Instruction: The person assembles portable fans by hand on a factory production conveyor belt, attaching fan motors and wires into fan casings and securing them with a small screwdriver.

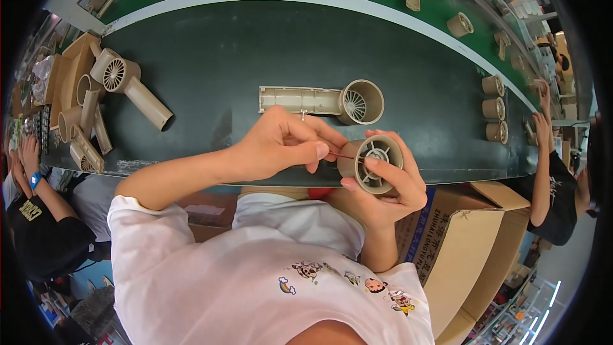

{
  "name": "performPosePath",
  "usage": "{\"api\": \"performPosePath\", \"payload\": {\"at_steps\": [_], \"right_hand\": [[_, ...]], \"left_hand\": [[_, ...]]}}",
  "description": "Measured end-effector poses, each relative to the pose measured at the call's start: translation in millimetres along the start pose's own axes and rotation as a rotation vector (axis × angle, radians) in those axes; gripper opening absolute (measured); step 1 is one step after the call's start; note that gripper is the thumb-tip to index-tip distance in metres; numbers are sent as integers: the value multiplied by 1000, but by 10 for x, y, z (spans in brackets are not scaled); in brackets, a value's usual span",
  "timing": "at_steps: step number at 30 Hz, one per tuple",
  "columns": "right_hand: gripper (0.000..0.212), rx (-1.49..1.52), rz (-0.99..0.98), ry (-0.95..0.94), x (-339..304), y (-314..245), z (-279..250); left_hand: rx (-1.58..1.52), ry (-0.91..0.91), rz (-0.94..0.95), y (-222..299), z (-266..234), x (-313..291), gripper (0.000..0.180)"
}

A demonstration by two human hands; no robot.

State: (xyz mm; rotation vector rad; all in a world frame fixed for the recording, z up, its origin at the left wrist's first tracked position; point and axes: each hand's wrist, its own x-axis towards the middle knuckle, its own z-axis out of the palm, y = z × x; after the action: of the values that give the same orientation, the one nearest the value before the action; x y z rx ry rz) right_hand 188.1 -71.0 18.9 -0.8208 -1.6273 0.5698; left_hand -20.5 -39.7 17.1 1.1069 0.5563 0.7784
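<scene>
At the tabletop point(255, 57) edge, the right hand point(386, 185) cradles a beige round fan housing point(371, 163), open face up; the left hand point(281, 144) pinches what looks like a red wire point(341, 155), running sideways into it.

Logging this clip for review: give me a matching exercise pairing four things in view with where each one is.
Things:
1. round beige fan housing
2. thin red wire
3. beige dryer shell
4. cardboard box

Places:
A. lying on the dark belt, beyond the hands
B. pinched in the left hand
C. held in the right hand
D. below the belt edge, at the person's right

Pairs: 1-C, 2-B, 3-A, 4-D
</scene>
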Motion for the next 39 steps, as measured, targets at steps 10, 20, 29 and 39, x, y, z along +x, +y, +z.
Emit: {"api": "performPosePath", "payload": {"at_steps": [10, 20, 29, 39], "right_hand": [[47, -189, -219, 25, -5, 23, -14], [39, -466, -357, -119, 87, -95, 13], [31, -691, -399, -95, 557, 136, -293], [29, -596, -400, -278, 745, 180, -169]], "left_hand": [[-116, -20, -12, -10, 11, -21, 23], [990, 173, 507, -164, 37, -40, 15], [1362, 356, 540, -37, -192, 104, 51], [1384, 286, 546, -143, -270, 166, 42]]}}
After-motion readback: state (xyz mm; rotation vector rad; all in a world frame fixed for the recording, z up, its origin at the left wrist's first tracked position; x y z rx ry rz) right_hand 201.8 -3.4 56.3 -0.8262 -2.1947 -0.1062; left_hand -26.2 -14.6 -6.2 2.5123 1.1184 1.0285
